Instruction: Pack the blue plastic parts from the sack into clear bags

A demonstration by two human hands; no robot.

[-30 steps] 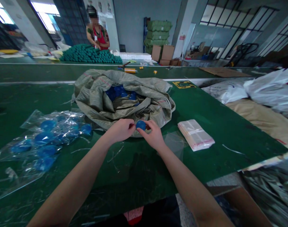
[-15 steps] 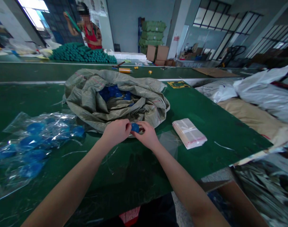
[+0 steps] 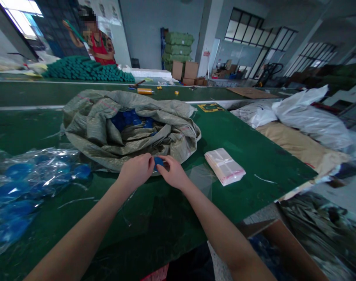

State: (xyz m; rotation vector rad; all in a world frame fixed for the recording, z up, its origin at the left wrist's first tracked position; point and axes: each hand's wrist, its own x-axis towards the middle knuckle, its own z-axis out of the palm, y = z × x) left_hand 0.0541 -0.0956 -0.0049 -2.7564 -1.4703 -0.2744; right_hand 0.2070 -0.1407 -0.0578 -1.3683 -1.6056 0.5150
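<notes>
Blue and small, the blue piece (image 3: 158,162) was between your two hands, above the worktop (image 3: 160,226) and just in front of the near edge of the grey-green sack (image 3: 173,136). Your right hand (image 3: 173,171) had it pinched narrowly between thumb and fingers. Your left hand (image 3: 137,168) was curled, its fingertips drawn in at the piece's left side; whether they also gripped it, you could not tell from this view. The sack's mouth lay open, and more blue pieces (image 3: 129,119) showed inside it. To your left, clear plastic bags (image 3: 15,191) with blue discs in them lay in a heap. To your right, a stack of flat clear bags (image 3: 224,166) sat on the green surface, and a thin loose plastic sheet (image 3: 201,180) lay between it and your right forearm. Beyond the sack, a co-worker (image 3: 103,48) in a red apron stood behind a pile of green rods (image 3: 87,69), one raised hand holding a green rod (image 3: 74,30).
</notes>
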